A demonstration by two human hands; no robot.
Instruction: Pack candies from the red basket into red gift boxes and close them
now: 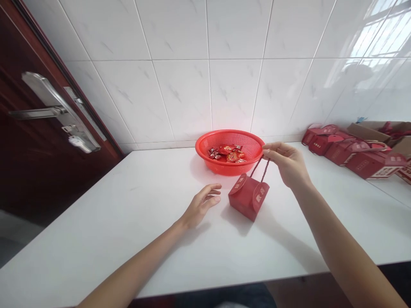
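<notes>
Right hand (287,163) — red box (246,197) below

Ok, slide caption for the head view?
Right hand holds a small red box by its cord handle, in front of a red basket of wrapped sweets.

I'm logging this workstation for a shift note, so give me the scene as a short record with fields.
Right hand: pinches the cord of the small red box
Left hand: empty, fingers apart, left of that box
Small red box: tilted; contact with table unclear
Red basket: against or near the tiled wall, holding wrapped packets
Right side: several red boxes, open cardboard box
Left side: dark red door
</notes>
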